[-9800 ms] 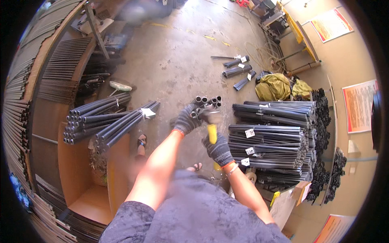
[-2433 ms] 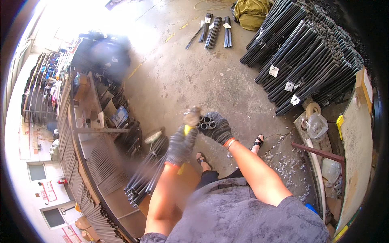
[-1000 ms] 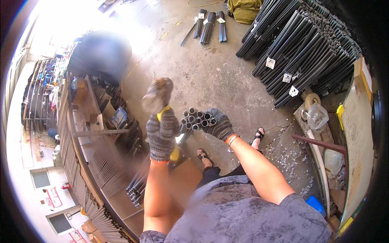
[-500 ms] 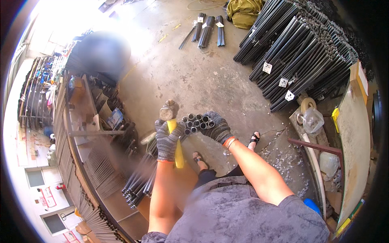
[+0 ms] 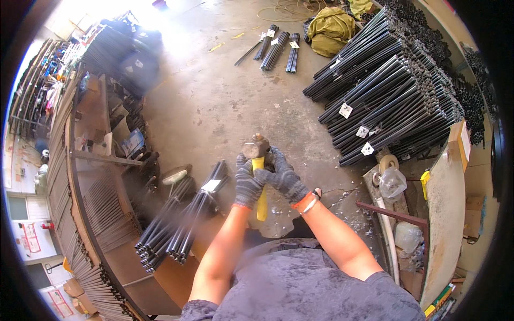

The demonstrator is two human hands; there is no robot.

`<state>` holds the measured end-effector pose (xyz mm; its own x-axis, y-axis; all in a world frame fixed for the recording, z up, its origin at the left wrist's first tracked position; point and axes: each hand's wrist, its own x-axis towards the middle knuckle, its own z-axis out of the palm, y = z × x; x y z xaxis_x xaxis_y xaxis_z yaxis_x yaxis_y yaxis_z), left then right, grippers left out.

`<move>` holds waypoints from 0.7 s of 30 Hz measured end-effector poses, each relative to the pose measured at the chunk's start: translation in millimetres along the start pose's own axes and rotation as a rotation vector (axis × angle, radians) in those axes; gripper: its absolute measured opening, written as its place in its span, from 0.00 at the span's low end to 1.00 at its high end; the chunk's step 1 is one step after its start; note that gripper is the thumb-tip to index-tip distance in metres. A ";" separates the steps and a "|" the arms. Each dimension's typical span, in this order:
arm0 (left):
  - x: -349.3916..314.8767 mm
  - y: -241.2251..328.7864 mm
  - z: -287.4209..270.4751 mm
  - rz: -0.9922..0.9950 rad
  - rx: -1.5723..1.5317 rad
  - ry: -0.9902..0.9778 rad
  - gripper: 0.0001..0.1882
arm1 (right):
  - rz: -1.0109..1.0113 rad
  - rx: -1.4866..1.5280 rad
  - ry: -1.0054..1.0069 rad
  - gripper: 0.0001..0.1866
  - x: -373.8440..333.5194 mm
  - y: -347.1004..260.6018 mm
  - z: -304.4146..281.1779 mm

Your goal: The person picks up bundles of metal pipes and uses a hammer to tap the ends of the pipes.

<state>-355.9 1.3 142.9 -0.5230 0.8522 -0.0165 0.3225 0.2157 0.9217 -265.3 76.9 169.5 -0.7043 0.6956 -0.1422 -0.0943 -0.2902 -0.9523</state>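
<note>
Both my hands, in grey knitted gloves with orange cuffs, are close together in front of my body. My left hand point(image 5: 248, 186) is wrapped round the yellow handle of a hammer point(image 5: 260, 198), its worn metal head pointing up and away from me. My right hand point(image 5: 286, 179) is closed against the same handle just below the head, its thumb near my left fingers. To the left of my hands lies a bundle of dark metal tubes point(image 5: 195, 222) with a white label, open ends towards me. A second tube bundle point(image 5: 165, 218) lies beside it.
A large stack of dark tubes point(image 5: 369, 101) with white tags fills the far right. Smaller tube bundles point(image 5: 276, 51) lie on the floor ahead, near a olive-green sack point(image 5: 329, 29). A long rack point(image 5: 88, 214) runs along the left. A board point(image 5: 444, 214) stands at right.
The cluster of tube ends that my right hand gripped is gone from it. That hand has moved left to the hammer, and my view has shifted, showing more of the bundles at left.
</note>
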 end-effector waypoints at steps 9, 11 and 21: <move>-24.6 -24.9 -36.3 0.224 -0.479 -0.036 0.52 | 0.217 -0.080 0.136 0.15 18.1 -7.0 -9.7; -21.3 -20.0 -36.9 0.024 -0.993 -0.118 0.41 | 0.264 -0.091 0.120 0.14 20.1 -11.5 -9.2; 16.1 -113.3 3.5 -0.037 -0.929 -0.154 0.21 | -0.412 -0.696 -0.240 0.23 45.3 -65.8 -4.9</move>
<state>-398.1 -7.8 36.8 -0.3887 0.9204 -0.0419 -0.4851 -0.1658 0.8586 -287.6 130.8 224.4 -0.8465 0.4756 0.2393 0.0235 0.4825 -0.8756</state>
